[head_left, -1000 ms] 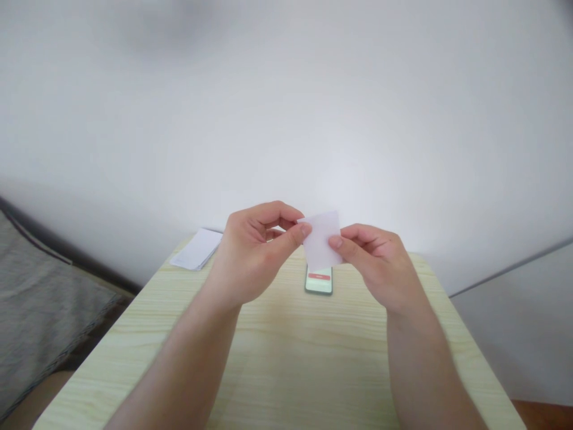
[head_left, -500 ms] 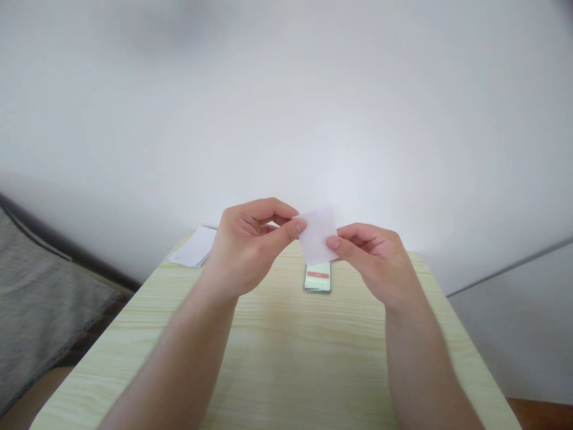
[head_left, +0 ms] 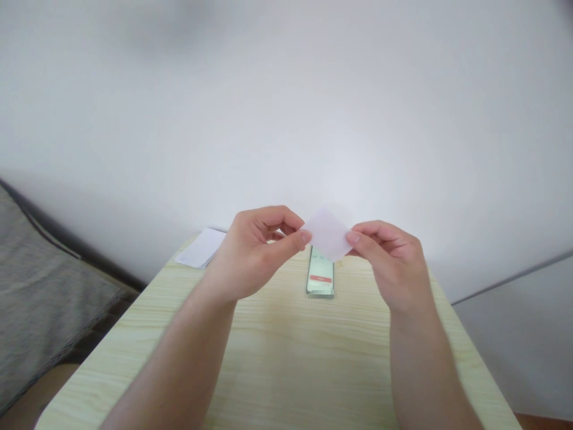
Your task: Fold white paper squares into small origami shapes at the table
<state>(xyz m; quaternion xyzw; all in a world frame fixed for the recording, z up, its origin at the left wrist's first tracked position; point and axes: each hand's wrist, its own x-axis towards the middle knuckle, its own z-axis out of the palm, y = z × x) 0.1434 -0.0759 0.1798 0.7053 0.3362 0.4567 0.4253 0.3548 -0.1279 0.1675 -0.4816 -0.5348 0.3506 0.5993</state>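
Note:
A small square of white paper (head_left: pixel 328 234) is held up above the far part of the table, turned so that it looks like a diamond. My left hand (head_left: pixel 264 251) pinches its left corner between thumb and forefinger. At the opposite corner, my right hand (head_left: pixel 391 257) pinches it the same way. Behind and below the paper lies a phone (head_left: pixel 320 272) with a lit screen and a red bar; the paper hides its top end.
White sheets of paper (head_left: pixel 201 248) lie at the table's back left, partly behind my left hand. The pale wooden table (head_left: pixel 304 358) meets a white wall (head_left: pixel 313 107). Grey fabric (head_left: pixel 40 310) hangs or lies left of the table.
The paper has turned from nearly upright square to a diamond. My right hand now grips its right corner instead of the lower right edge. Both hands appear slightly further right.

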